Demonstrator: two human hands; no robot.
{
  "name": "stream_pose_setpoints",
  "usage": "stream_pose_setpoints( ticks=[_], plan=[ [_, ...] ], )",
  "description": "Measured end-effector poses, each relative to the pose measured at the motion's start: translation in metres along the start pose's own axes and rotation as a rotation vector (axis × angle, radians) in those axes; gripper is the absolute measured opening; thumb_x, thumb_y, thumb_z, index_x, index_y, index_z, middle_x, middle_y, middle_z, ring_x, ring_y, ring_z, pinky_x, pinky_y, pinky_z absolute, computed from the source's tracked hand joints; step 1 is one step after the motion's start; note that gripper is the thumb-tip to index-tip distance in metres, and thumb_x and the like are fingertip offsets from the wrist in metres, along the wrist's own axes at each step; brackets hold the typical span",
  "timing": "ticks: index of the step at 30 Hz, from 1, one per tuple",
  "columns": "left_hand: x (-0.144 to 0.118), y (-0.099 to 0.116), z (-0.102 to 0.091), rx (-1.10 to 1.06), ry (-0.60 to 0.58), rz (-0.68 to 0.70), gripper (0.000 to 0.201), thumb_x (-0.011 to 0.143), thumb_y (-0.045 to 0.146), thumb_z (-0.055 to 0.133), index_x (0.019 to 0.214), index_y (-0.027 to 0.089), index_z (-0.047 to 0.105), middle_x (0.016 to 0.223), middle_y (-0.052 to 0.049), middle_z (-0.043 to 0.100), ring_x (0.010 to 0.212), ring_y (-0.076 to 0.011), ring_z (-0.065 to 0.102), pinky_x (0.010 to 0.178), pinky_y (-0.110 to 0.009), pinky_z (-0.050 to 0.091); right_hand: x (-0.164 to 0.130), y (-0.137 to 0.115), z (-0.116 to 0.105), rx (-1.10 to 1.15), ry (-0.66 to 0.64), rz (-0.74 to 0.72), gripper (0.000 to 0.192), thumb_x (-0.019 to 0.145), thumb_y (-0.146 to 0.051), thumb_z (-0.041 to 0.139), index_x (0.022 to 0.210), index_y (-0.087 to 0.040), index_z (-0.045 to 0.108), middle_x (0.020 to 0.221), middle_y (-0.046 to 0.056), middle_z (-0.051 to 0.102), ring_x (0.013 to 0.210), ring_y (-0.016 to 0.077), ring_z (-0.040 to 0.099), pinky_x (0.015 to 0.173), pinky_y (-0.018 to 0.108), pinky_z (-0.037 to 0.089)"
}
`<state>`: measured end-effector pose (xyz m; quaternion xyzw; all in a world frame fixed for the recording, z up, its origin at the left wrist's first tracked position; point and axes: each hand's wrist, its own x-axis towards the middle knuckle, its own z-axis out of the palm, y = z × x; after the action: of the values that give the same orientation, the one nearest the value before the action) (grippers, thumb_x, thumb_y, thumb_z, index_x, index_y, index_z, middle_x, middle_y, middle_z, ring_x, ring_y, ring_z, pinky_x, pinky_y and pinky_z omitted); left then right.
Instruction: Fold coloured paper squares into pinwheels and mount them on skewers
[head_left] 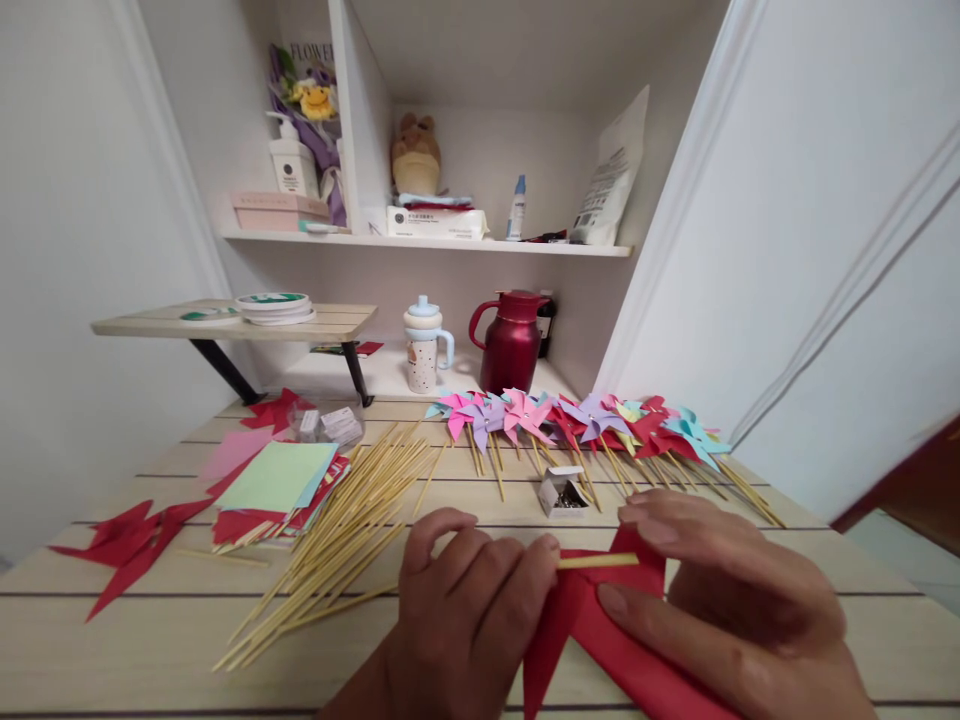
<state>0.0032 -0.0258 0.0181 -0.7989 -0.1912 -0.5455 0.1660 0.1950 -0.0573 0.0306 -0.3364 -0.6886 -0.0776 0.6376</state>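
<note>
My left hand is closed around a thin wooden stick. The stick's end juts out to the right across a folded red paper pinwheel. My right hand grips the pinwheel's right side, thumb below the stick and fingers above. Most of the stick is hidden in my left hand. Just beyond my hands stands a small open box of tiny metal pieces. To the left lies a loose heap of sticks.
Finished pinwheels on sticks line the back right of the table. At left are a stack of coloured paper squares, red folded papers and a clear container. A red jug and a cup stand behind.
</note>
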Motion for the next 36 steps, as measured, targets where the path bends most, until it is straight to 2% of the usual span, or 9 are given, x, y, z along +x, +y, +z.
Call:
stream_pose_setpoints(
  ticks=[3, 5, 8, 11, 15, 22, 27, 36],
  plan=[
    [0.0, -0.001, 0.006, -0.053, 0.044, -0.128, 0.018, 0.094, 0.009, 0.051, 0.104, 0.014, 0.066, 0.081, -0.002, 0.074, 0.069, -0.0124, 0.062, 0.079, -0.033, 0.042, -0.003, 0.003, 0.002, 0.172, 0.08, 0.09, 0.04, 0.074, -0.019, 0.081, 0.11, -0.032, 0.069, 0.095, -0.001, 0.073, 0.091, 0.0195, 0.069, 0.081, 0.032, 0.061],
    [0.0, -0.002, 0.009, -0.1, 0.04, -0.18, 0.017, 0.093, 0.009, 0.053, 0.102, 0.016, 0.065, 0.078, -0.001, 0.073, 0.066, -0.0124, 0.061, 0.073, -0.032, 0.042, -0.003, 0.005, 0.002, 0.196, 0.102, 0.097, 0.042, 0.071, -0.019, 0.083, 0.109, -0.032, 0.07, 0.096, -0.001, 0.072, 0.091, 0.0196, 0.068, 0.083, 0.032, 0.061],
    [0.0, -0.001, 0.011, -0.157, -0.012, -0.182, 0.019, 0.094, 0.011, 0.05, 0.103, 0.017, 0.065, 0.077, -0.001, 0.072, 0.065, -0.0133, 0.061, 0.07, -0.031, 0.043, 0.0, 0.004, 0.001, 0.145, 0.09, 0.045, 0.037, 0.073, -0.019, 0.082, 0.106, -0.032, 0.071, 0.091, -0.002, 0.07, 0.09, 0.0191, 0.066, 0.088, 0.032, 0.058],
    [-0.002, -0.001, 0.011, -0.184, -0.026, -0.186, 0.021, 0.095, 0.011, 0.047, 0.103, 0.018, 0.065, 0.075, 0.0, 0.071, 0.063, -0.0136, 0.061, 0.069, -0.031, 0.043, 0.005, 0.001, -0.002, 0.021, 0.002, -0.077, 0.015, 0.088, -0.022, 0.069, 0.096, -0.033, 0.075, 0.093, -0.002, 0.064, 0.093, 0.017, 0.063, 0.092, 0.029, 0.054],
    [-0.003, -0.001, 0.011, -0.2, 0.0, -0.204, 0.02, 0.094, 0.01, 0.049, 0.104, 0.019, 0.064, 0.078, -0.001, 0.072, 0.065, -0.0134, 0.06, 0.071, -0.031, 0.043, 0.007, 0.002, -0.008, -0.075, -0.103, -0.178, 0.026, 0.095, -0.017, 0.055, 0.093, -0.03, 0.077, 0.103, 0.001, 0.06, 0.103, 0.0193, 0.059, 0.097, 0.033, 0.052],
    [-0.005, -0.001, 0.011, -0.206, -0.06, -0.225, 0.021, 0.098, 0.015, 0.043, 0.103, 0.018, 0.063, 0.078, -0.002, 0.071, 0.065, -0.0137, 0.06, 0.07, -0.031, 0.042, 0.007, 0.005, -0.009, -0.104, -0.154, -0.231, 0.027, 0.095, -0.014, 0.051, 0.096, -0.025, 0.075, 0.123, 0.005, 0.061, 0.113, 0.0237, 0.059, 0.097, 0.042, 0.05],
    [-0.006, -0.001, 0.012, -0.21, -0.062, -0.224, 0.021, 0.097, 0.014, 0.043, 0.104, 0.017, 0.062, 0.078, -0.002, 0.07, 0.066, -0.0142, 0.059, 0.07, -0.031, 0.042, 0.008, 0.005, -0.007, -0.091, -0.181, -0.239, 0.027, 0.098, -0.018, 0.047, 0.094, -0.022, 0.073, 0.115, 0.008, 0.069, 0.103, 0.0265, 0.066, 0.092, 0.049, 0.051],
    [-0.008, -0.002, 0.013, -0.17, -0.074, -0.199, 0.024, 0.097, 0.011, 0.041, 0.106, 0.017, 0.063, 0.074, -0.001, 0.068, 0.062, -0.0131, 0.056, 0.069, -0.031, 0.039, 0.006, 0.007, -0.007, -0.076, -0.156, -0.207, 0.022, 0.095, -0.02, 0.052, 0.094, -0.022, 0.074, 0.11, 0.008, 0.072, 0.098, 0.0267, 0.068, 0.091, 0.049, 0.052]
  ],
)
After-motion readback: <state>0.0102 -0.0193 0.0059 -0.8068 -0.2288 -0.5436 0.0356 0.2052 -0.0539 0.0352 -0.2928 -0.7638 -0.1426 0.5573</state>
